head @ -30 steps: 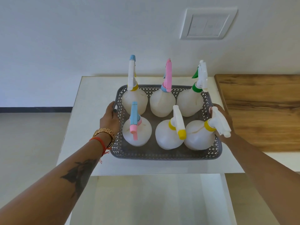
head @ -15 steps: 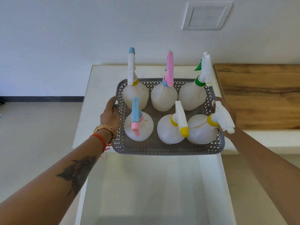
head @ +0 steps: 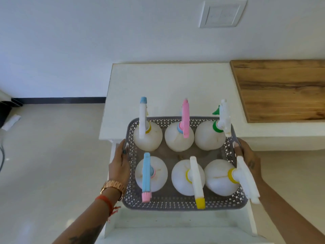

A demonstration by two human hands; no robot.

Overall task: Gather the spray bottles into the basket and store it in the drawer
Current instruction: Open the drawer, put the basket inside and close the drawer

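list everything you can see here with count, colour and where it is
grey perforated plastic basket: 1, grey, held above the open white drawer
round white plastic spray bottles: 6, white bodies with blue, pink, green, yellow and white triggers and collars, upright in the basket in two rows of three
white cabinet top: 1, white, behind the basket
wooden board: 1, brown, right of the cabinet top
white wall switch plate: 1, white, on the wall, upper right
left hand: 1, gold watch and red thread at the wrist, gripping the basket's left rim
right hand: 1, gripping the basket's right rim
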